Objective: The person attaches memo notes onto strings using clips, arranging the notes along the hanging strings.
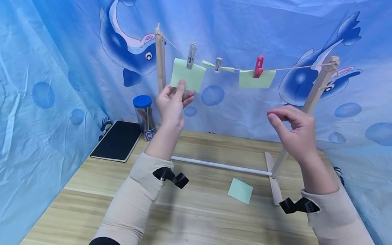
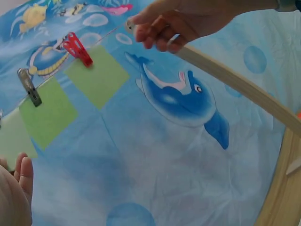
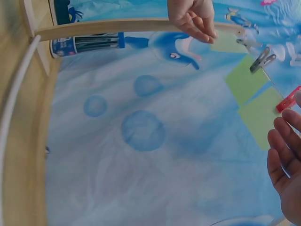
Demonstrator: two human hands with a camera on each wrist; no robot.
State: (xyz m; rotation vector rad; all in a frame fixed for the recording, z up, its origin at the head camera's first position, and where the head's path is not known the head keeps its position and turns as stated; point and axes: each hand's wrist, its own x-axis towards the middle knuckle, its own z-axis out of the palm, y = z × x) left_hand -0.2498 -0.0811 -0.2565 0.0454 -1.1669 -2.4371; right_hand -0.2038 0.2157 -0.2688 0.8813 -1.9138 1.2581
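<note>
My left hand [image 1: 173, 107] pinches the lower edge of the leftmost green sticky note [image 1: 183, 72], thumb in front and fingers behind. A grey clothespin [image 1: 191, 56] clips this note's top to the string. In the middle, another grey clothespin [image 1: 218, 64] holds a second note, seen nearly edge-on in the head view. A red clothespin [image 1: 258, 67] holds the third green note [image 1: 248, 80]. Bent loosely, my right hand [image 1: 294, 131] hovers in front of the right post, thumb and forefinger tips close together with nothing visible between them.
The string runs between two wooden posts [image 1: 315, 90], joined low down by a white rod [image 1: 220, 165]. A loose green note [image 1: 240, 190] lies on the wooden table [image 1: 200, 228]. At the back left are a black notebook [image 1: 117, 141] and a blue-lidded jar [image 1: 144, 116].
</note>
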